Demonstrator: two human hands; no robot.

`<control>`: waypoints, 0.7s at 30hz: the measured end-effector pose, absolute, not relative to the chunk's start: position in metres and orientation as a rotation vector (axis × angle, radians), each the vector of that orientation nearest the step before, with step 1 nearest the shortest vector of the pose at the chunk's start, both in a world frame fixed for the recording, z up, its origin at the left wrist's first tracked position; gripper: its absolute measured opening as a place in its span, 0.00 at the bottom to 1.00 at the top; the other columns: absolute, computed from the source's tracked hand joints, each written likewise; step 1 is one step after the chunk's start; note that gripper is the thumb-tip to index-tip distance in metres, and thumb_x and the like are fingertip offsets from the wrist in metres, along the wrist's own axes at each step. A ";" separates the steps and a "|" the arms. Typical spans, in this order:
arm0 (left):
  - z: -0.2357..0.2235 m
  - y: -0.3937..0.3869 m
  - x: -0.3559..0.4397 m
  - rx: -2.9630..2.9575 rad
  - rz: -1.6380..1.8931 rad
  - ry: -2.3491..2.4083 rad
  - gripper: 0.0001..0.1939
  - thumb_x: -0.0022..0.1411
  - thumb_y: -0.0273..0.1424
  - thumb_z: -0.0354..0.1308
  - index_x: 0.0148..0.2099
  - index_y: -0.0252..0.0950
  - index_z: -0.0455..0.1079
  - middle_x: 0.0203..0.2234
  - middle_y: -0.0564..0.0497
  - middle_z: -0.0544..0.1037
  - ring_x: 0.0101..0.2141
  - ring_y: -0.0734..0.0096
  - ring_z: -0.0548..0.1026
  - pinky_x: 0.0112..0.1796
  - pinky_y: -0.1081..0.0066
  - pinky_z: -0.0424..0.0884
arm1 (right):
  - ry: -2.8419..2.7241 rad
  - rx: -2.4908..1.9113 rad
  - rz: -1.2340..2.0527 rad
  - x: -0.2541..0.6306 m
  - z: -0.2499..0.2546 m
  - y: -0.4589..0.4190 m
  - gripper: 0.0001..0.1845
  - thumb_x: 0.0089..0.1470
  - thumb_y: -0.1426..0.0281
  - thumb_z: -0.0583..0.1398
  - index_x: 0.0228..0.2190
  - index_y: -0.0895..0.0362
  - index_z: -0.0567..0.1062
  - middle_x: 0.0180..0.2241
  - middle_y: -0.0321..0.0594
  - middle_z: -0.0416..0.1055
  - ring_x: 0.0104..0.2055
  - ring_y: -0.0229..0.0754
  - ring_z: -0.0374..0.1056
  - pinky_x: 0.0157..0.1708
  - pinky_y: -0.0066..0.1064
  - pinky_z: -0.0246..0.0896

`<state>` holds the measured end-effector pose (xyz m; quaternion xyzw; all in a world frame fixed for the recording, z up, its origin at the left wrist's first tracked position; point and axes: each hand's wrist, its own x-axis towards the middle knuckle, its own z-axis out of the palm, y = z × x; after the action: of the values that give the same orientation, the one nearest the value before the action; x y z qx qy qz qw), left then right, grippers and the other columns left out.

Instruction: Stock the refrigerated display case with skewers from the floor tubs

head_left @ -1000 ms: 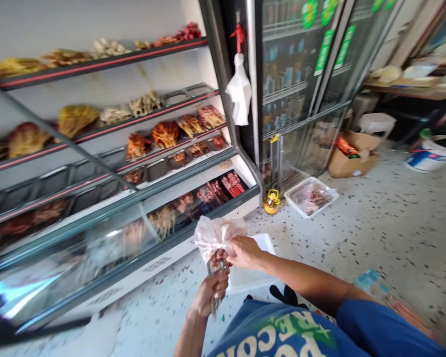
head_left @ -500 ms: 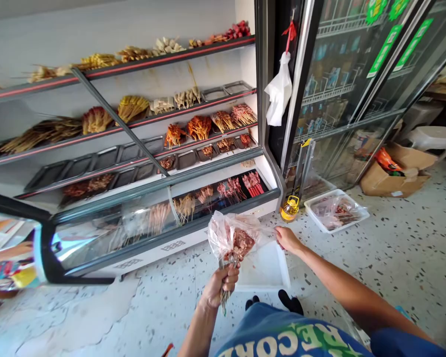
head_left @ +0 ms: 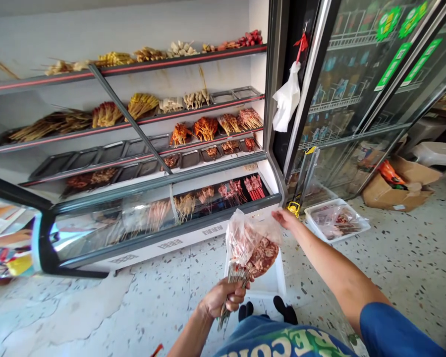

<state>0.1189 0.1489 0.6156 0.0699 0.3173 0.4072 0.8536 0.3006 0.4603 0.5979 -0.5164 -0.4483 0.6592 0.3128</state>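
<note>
My left hand (head_left: pixel 226 297) is wrapped round the sticks of a thick bundle of meat skewers (head_left: pixel 262 258). The meat ends point up and to the right, partly inside a clear plastic bag (head_left: pixel 241 233). At the bag's upper right edge, my right hand (head_left: pixel 284 218) pinches the plastic. Several pieces of meat on the right lie outside the film, while those on the left show through it. Beneath the bundle, on the floor, is a white tray (head_left: pixel 277 282), partly hidden by the skewers and the bag.
A display fridge (head_left: pixel 193 210) with shelves of skewers stands ahead. To the right are a glass-door cooler (head_left: pixel 334 114), a yellow-capped oil bottle (head_left: pixel 293 208), a white tray with bagged skewers (head_left: pixel 360 228) and a cardboard box (head_left: pixel 390 193). A white bag (head_left: pixel 286 99) hangs between the fridges.
The bundle has moved right and tilted, and more meat shows outside the bag. My right hand has risen slightly, still pinching the plastic. The view has shifted a little.
</note>
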 end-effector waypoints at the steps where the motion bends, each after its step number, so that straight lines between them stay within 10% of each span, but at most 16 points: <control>1: 0.615 0.148 0.117 0.161 0.845 0.668 0.18 0.54 0.35 0.69 0.42 0.27 0.71 0.21 0.60 0.54 0.18 0.89 0.44 0.16 0.84 0.37 | -1.250 -1.386 1.769 0.301 0.605 0.470 0.05 0.51 0.75 0.62 0.34 0.60 0.73 0.27 0.42 0.76 0.29 0.41 0.74 0.34 0.33 0.73; 8: 0.608 0.144 0.103 0.210 0.767 0.630 0.16 0.58 0.34 0.66 0.43 0.28 0.71 0.22 0.59 0.54 0.18 0.88 0.44 0.16 0.84 0.39 | -2.574 -1.012 1.553 0.238 0.660 0.469 0.32 0.50 0.58 0.66 0.55 0.57 0.73 0.57 0.49 0.70 0.55 0.50 0.68 0.53 0.33 0.64; 15: 0.606 0.136 0.099 0.187 0.737 0.650 0.15 0.58 0.34 0.66 0.42 0.28 0.71 0.22 0.59 0.54 0.18 0.89 0.43 0.16 0.84 0.38 | -2.774 -1.220 1.086 0.166 0.648 0.434 0.18 0.61 0.65 0.56 0.36 0.64 0.82 0.33 0.44 0.79 0.35 0.40 0.73 0.32 0.24 0.61; 21: 0.604 0.129 0.092 0.176 0.743 0.657 0.16 0.57 0.35 0.66 0.42 0.29 0.71 0.22 0.59 0.54 0.18 0.88 0.42 0.16 0.83 0.37 | -2.805 -1.354 0.899 0.159 0.630 0.454 0.18 0.62 0.67 0.55 0.38 0.67 0.81 0.36 0.51 0.79 0.41 0.43 0.74 0.37 0.24 0.62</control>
<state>0.0921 0.1291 0.6043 0.0844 0.3146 0.3560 0.8759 0.1585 0.4545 0.6300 -0.4171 -0.8641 0.2771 -0.0501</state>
